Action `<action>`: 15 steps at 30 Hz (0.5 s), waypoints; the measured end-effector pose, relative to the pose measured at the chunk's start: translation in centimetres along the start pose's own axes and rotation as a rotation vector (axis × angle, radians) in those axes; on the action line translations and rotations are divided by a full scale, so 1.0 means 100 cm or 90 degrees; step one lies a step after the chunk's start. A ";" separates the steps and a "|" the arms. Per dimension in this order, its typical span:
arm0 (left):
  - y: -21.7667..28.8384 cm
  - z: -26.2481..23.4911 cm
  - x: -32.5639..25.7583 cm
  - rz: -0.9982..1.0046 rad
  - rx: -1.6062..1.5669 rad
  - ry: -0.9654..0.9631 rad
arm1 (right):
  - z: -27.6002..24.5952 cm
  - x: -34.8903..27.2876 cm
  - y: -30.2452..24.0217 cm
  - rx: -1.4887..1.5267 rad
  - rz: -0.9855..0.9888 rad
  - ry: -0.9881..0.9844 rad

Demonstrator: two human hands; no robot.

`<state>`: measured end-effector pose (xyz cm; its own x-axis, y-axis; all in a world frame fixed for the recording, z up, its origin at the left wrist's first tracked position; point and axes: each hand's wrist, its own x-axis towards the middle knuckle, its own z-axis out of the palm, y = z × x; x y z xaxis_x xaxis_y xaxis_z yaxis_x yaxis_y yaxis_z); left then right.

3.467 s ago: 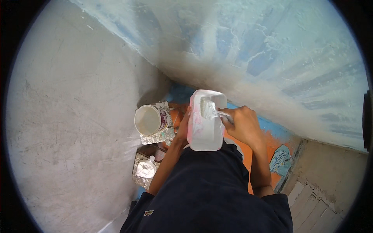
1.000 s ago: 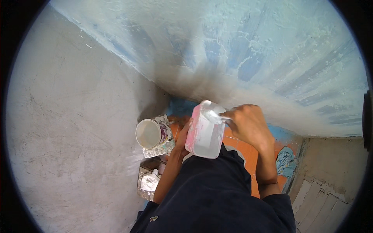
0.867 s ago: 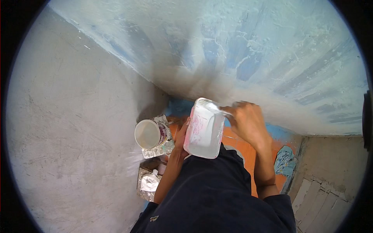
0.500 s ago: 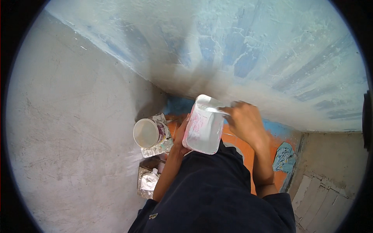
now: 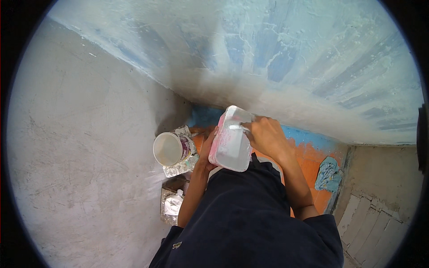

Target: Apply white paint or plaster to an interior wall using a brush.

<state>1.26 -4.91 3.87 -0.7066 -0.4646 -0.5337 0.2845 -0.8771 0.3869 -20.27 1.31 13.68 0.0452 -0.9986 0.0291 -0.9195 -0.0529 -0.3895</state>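
My left hand (image 5: 208, 149) is wrapped round the left side of a rectangular plastic tub (image 5: 232, 156), tilted in front of my body. The tub is whitish inside with pink patches along its side, and white paint coats its rim and walls. Over the tub's far right edge, my right hand (image 5: 264, 134) is closed on a small tool with a white, paint-covered end that looks like a paintbrush (image 5: 236, 127). Its end is inside the tub near the far wall. The fingers hide most of its handle, and motion blurs them.
A white round bucket (image 5: 167, 149) stands on a paint-spattered stand (image 5: 182, 169) at the left. Below it lies a crumpled white bag (image 5: 173, 205). A blue cloth (image 5: 328, 174) rests on the orange floor (image 5: 310, 167). Ahead rises a streaky light-blue wall (image 5: 286, 53); a grey wall (image 5: 80, 147) is at the left.
My right hand has moved slightly left, carrying the brush end further across the tub. The tub has shifted a little left and tipped, showing more of its pink side.
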 end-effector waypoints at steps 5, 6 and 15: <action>0.001 -0.002 -0.010 0.002 -0.030 -0.004 | -0.034 -0.007 -0.009 0.043 -0.015 -0.015; 0.000 -0.005 -0.008 -0.009 -0.012 0.001 | -0.030 -0.005 -0.009 0.033 -0.022 0.016; 0.001 -0.007 -0.022 0.010 -0.035 -0.040 | -0.050 -0.004 -0.012 0.001 -0.060 -0.039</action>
<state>3.26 -4.11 4.59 -0.7400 -0.4716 -0.4795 0.3300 -0.8758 0.3521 -21.18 1.78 18.74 0.1560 -0.9877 0.0089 -0.9091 -0.1471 -0.3897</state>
